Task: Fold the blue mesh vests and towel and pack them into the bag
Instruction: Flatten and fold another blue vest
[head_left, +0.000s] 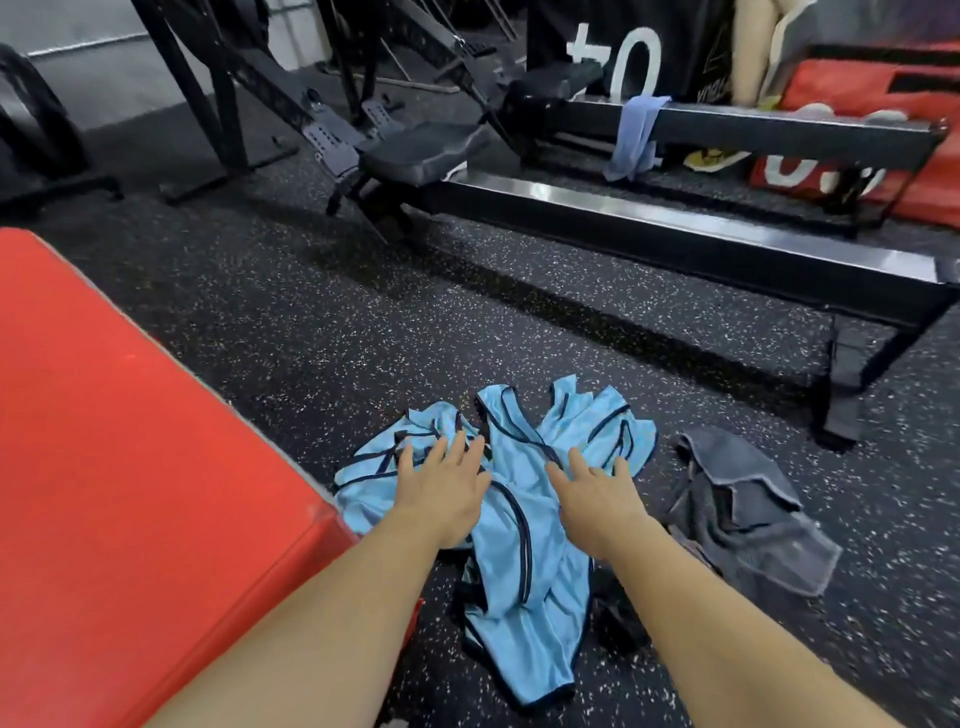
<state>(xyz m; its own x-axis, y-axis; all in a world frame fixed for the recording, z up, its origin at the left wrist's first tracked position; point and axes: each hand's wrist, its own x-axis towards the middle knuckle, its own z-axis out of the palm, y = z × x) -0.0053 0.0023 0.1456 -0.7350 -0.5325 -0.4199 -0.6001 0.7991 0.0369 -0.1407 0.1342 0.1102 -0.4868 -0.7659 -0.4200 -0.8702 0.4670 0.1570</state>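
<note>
The floor (363, 322) carries everything here. The red mat (130, 441) covers its left side, and a rower (675, 234) stands across the far part.

The vests (519, 571) lie in one crumpled heap on the floor, touching the right edge of the mat. The towel (743, 519) lies bunched just to the right of them. Our left hand (441, 493) and right hand (597, 499) rest flat on the heap, with the fingers straight and spread, and they hold nothing.

We judge that the folding is only at its start. The next move calls for separating one vest from the heap and smoothing it flat.

A dark thing (621, 621) shows from under the right side of the heap. We cannot tell if it is the bag, and we see nothing packed.
</note>
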